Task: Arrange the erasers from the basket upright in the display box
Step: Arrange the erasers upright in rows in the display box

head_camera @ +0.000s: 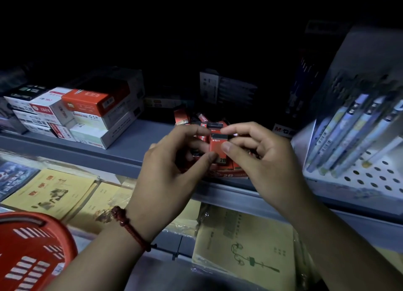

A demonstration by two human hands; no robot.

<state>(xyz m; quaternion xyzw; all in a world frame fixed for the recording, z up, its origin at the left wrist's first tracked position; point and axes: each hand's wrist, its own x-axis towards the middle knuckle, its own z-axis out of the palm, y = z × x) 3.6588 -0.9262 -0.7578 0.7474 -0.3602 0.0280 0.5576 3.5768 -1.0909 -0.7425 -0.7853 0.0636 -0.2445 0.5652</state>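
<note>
The red basket (32,251) sits low left; the left hand (172,173) and right hand (261,162) pinch one eraser (218,147) together above the display box (231,174), mid-placement; next it needs lowering in upright

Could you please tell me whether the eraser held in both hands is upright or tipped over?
Upright: the eraser has its black end up and its "2B" mark at the bottom.
</note>
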